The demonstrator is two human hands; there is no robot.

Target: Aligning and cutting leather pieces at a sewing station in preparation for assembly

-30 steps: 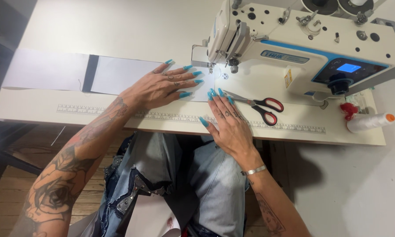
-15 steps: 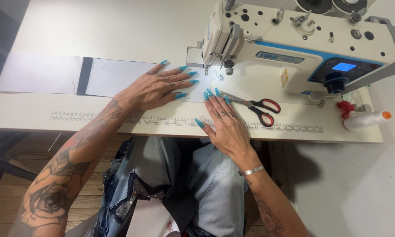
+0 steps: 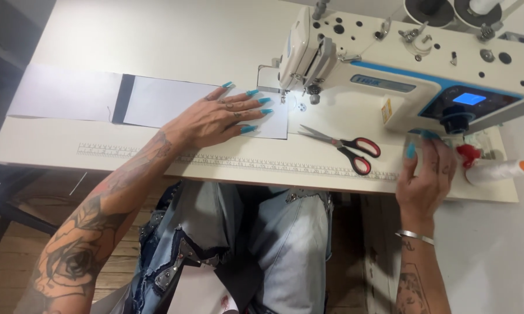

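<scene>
Overhead, a white sewing table filled the view. At nine o'clock lay a white fabric strip with a dark band across it, running toward the centre. The left hand, fingers spread flat, pressed the strip's end down just left of the needle of a white and blue sewing machine at one o'clock. Red-handled scissors lay shut at centre right. At three o'clock the right hand, fingers loosely curled and holding nothing, touched the machine's base, near a white thread spool.
</scene>
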